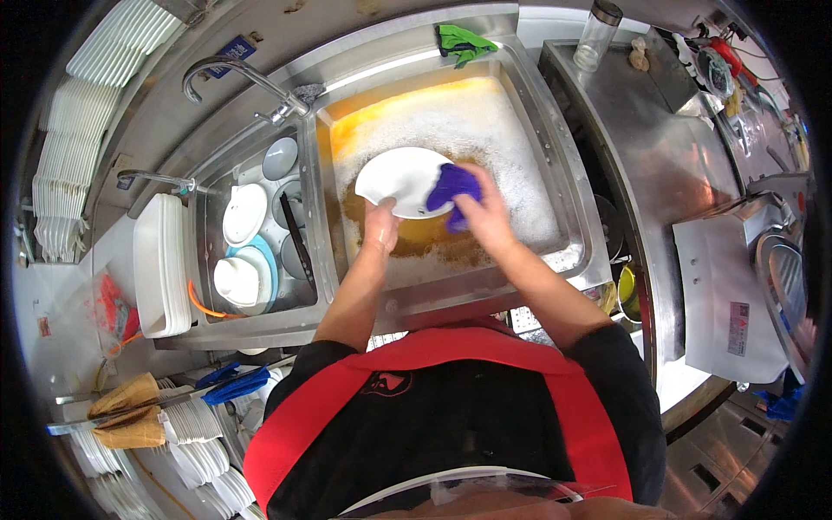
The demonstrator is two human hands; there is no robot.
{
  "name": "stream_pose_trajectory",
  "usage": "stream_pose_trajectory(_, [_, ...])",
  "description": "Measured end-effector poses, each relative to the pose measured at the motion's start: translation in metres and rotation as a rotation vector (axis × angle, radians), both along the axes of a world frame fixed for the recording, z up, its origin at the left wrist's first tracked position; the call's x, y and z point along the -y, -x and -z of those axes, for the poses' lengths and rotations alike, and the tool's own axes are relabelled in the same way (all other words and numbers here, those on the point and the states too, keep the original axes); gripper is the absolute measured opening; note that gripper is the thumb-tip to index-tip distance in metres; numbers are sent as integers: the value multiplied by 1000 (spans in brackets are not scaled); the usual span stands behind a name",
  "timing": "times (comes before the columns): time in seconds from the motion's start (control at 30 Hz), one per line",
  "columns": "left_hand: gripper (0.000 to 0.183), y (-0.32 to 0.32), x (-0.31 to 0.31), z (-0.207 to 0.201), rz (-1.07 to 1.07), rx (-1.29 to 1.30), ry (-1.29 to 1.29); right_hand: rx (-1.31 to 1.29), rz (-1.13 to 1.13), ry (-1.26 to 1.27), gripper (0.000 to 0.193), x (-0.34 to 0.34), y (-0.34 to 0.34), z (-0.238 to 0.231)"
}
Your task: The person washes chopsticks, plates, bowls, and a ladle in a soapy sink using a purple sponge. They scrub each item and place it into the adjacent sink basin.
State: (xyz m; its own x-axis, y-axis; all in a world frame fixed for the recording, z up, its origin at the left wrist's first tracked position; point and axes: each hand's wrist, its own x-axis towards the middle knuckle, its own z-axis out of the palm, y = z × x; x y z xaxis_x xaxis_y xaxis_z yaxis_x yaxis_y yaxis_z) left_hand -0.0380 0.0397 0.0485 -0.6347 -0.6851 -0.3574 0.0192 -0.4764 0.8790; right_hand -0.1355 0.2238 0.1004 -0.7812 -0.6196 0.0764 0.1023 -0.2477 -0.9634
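Note:
A white oval plate [406,170] is held tilted over the sudsy water of the right sink basin [555,217]. My left hand [381,224] grips the plate's near left edge, with the thumb on its face. In my right hand [487,208] is a bunched purple cloth [454,189], pressed against the plate's right side. White foam [459,104] covers much of the brownish water. Part of the plate lies hidden behind the cloth.
The left basin [314,314] holds white dishes [246,215] and bowls under a curved faucet [251,74]. A green cloth [464,45] hangs on the back rim. White trays [161,267] stand at left; a steel counter [620,130] with a glass jar [596,36] is at right.

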Motion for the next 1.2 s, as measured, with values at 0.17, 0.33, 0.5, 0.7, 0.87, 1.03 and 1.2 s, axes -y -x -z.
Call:
stream_pose_trajectory(0.17, [46,1,-16,21,67,-177,-25,-417,-243,-267,53,85,-21,15])
stream_pose_trajectory(0.33, [48,-15,-12,44,125,-268,-66,-813,-465,-678,56,95,4,63])
stream_pose_trajectory(0.5, [66,-23,0,61,-29,-82,-126,-960,-446,-1102,60,65,42,120])
stream_pose_trajectory(0.7, [57,-14,6,48,-101,179,80,-480,-194,-1412,46,45,69,164])
stream_pose_trajectory(0.87, [50,-9,5,42,35,-150,-208,-13,252,-617,44,67,65,158])
stream_pose_trajectory(1.03, [53,-3,-4,53,160,-205,-315,-558,143,-1115,63,92,45,163])
stream_pose_trajectory(1.2, [61,6,-23,61,228,-143,-366,-268,-34,-836,66,100,14,155])
